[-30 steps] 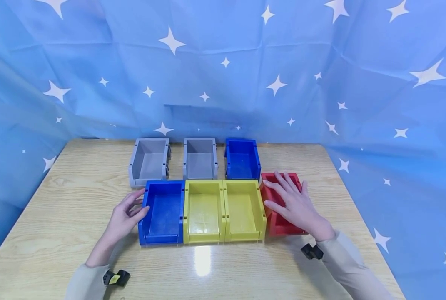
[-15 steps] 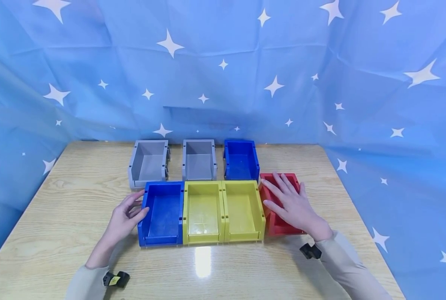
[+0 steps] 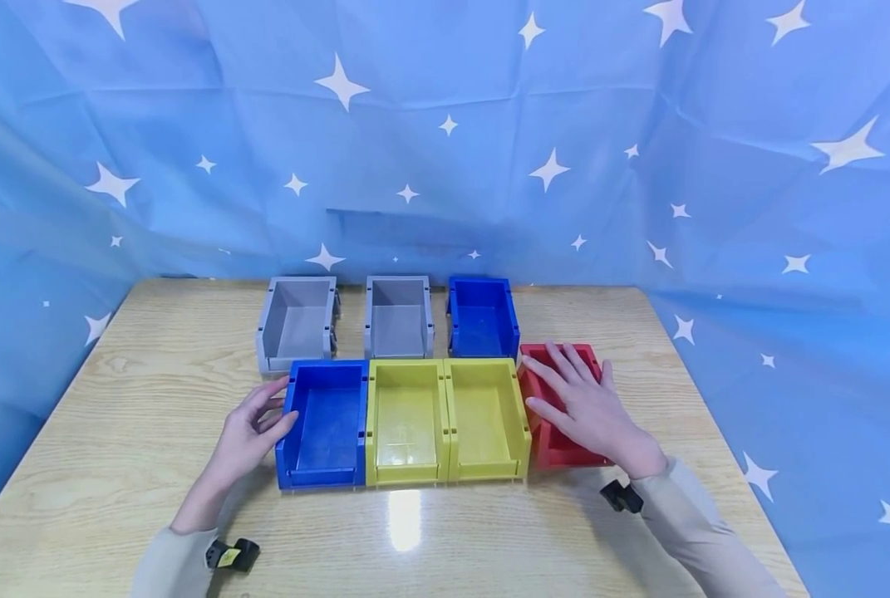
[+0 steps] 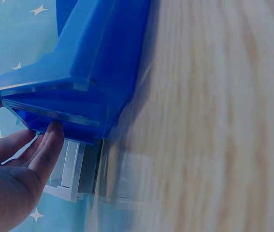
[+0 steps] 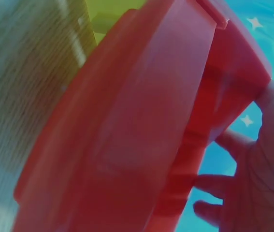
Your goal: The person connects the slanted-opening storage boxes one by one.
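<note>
One smooth, oblong red plastic bin (image 5: 132,116)

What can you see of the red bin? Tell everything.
The red bin looks like plastic, with an open top, side walls and a lower front. It sits upright at the front row's right end, beside a yellow bin; contact is unclear. The right hand lies over it, seemingly touching the rim, hiding part of the inside.
</note>
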A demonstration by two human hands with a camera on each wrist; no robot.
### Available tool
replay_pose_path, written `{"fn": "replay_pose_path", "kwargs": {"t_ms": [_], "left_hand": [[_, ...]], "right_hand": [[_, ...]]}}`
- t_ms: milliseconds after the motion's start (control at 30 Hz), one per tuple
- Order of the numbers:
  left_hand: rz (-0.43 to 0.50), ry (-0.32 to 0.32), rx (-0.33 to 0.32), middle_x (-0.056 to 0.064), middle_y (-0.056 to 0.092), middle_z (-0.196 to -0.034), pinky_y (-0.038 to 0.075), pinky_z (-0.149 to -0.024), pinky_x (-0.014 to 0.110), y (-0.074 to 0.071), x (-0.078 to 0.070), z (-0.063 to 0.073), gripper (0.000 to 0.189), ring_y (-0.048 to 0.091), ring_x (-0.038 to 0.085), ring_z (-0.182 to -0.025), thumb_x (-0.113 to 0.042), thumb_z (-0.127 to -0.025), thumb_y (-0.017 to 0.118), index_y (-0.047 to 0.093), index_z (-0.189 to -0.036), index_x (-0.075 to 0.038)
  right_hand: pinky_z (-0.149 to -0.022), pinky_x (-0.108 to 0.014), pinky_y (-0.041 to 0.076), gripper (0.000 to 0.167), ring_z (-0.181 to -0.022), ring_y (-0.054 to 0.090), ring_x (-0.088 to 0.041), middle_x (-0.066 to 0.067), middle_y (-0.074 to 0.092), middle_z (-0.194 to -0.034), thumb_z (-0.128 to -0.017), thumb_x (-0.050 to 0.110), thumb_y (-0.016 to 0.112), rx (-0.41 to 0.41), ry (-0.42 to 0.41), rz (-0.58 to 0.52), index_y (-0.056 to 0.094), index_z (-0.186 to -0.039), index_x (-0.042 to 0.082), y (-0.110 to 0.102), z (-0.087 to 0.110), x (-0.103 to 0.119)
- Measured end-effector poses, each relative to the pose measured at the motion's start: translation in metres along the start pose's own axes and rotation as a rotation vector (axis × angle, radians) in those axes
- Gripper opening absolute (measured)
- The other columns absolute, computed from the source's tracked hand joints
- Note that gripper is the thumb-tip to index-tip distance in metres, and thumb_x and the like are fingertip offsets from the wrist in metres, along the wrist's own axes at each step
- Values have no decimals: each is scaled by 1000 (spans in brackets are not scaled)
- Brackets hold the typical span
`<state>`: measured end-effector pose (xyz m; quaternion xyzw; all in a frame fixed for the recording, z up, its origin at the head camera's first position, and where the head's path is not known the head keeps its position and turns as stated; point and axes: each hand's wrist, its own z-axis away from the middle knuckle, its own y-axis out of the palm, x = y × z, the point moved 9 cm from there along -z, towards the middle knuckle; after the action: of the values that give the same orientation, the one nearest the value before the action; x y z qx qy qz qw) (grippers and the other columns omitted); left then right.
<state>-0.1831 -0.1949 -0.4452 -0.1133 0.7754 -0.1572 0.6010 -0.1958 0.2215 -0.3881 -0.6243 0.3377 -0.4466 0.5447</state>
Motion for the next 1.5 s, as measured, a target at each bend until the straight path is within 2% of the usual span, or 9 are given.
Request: {"fn": "replay_pose_path", "kwargs": {"t_ms": [133, 300, 333, 533, 700, 1033, 1267, 1367, 1500], "left_hand": [[-19, 3, 7, 23, 49, -128, 46, -82, 10, 1, 1, -1, 45, 51, -4, -99, 1, -89, 60, 46, -131, 8], [-16, 8, 5, 24, 49, -127, 46, -82, 10, 1, 3, -2, 45, 57, 21, -102, 2, -89, 60, 46, -131, 9], [-14, 9, 5, 24, 48, -127, 46, -82, 10, 1, 3, -2, 45, 56, 22, -102, 2, -89, 60, 46, -131, 9], [-5, 4, 3, 24, 48, -128, 45, -82, 9, 0, 4, -2, 46, 53, 1, -101, 1, -89, 60, 46, -131, 8], [-7, 9, 6, 23, 48, -128, 46, -82, 10, 0, 2, -2, 46, 56, 17, -102, 2, -89, 61, 46, -132, 8], [-6, -4, 6, 24, 48, -129, 45, -81, 10, 0, -1, -2, 48, 55, 36, -103, 4, -87, 61, 46, -132, 8], [-10, 9, 11, 24, 48, -129, 45, -82, 10, 1, -3, -8, 48, 54, 36, -104, 4, -88, 61, 45, -133, 8], [-12, 4, 11, 24, 48, -129, 45, -82, 11, 0, -4, -7, 48, 55, 37, -104, 3, -88, 61, 45, -133, 8], [-29, 2, 12, 24, 49, -128, 50, -84, 22, 0, -3, -2, 48, 56, 39, -104, 4, -87, 62, 45, -132, 9]], "right_hand": [[-99, -76, 3, 61, -140, 8, -38, -15, 18, -154, -94, 52, 45, 10, 10, 11, 29, -148, 29, 1, 1, 0], [-101, -73, 1, 61, -141, 2, -37, -16, 14, -155, -94, 54, 43, 25, 27, 36, 26, -149, 31, 3, 2, -2], [-102, -73, 0, 62, -141, 1, -36, -16, 13, -155, -94, 54, 42, 28, 28, 41, 25, -149, 32, 3, 2, -2], [-103, -71, 0, 62, -141, 0, -36, -16, 14, -155, -94, 54, 41, 18, 12, 79, 23, -149, 32, 3, 1, -2], [-103, -72, 1, 63, -141, 1, -37, -15, 12, -155, -94, 54, 42, 21, 8, 78, 22, -149, 32, 10, 3, -2], [-103, -71, 1, 64, -142, -3, -35, -16, 12, -155, -93, 55, 44, -19, 3, 72, 22, -149, 35, 15, 2, -5], [-104, -70, -3, 63, -142, -7, -33, -15, 10, -156, -94, 55, 42, -23, 17, 54, 21, -149, 34, 14, -1, -8], [-104, -70, -2, 63, -142, -8, -32, -14, 9, -156, -94, 55, 41, -28, 11, 51, 20, -149, 34, 16, 0, -7], [-103, -71, -2, 62, -141, -8, -33, -13, 8, -156, -94, 55, 41, -29, 4, 31, 20, -149, 35, 21, 2, -6]]}}
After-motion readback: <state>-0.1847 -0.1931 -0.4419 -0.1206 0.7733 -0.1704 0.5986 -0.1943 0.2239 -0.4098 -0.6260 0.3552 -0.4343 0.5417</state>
